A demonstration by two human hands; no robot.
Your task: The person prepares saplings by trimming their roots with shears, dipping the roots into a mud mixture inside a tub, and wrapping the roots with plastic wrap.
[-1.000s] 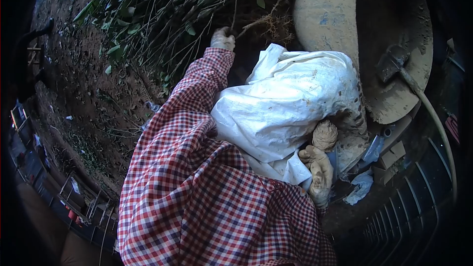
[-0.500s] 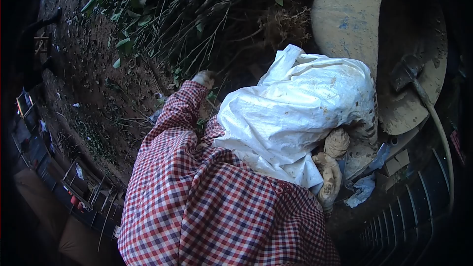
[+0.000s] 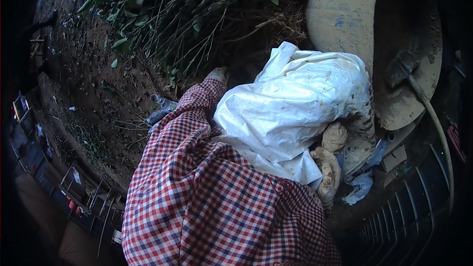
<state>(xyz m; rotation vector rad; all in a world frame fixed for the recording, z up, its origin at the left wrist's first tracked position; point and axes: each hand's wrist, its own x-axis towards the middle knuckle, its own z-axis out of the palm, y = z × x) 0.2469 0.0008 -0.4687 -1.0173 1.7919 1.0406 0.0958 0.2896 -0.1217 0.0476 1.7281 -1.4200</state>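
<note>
My left hand [image 3: 217,75] reaches out of a checked sleeve beside the lower edge of a pile of leafy branches [image 3: 182,24]; its fingers are dark and unclear. Over my lap lies a crumpled white plastic sack [image 3: 290,103] with dirt spots. My right hand [image 3: 329,175], pale and muddy, rests at the sack's right lower edge with its fingers curled. Just above those fingers is a round, tan, wrapped-looking ball [image 3: 335,137]. What the curled fingers grip is hidden.
A large muddy curved sheet [image 3: 342,15] stands at the upper right, with a long-handled tool [image 3: 428,103] beside it. Below are a small cardboard box [image 3: 394,160] and crumpled plastic [image 3: 359,187]. Leaf-strewn soil [image 3: 88,98] lies left, near a metal rack [image 3: 93,194].
My left hand has moved slightly right and up, closer to the sack. More of a grey plastic piece shows beside the sleeve. The view has shifted a little.
</note>
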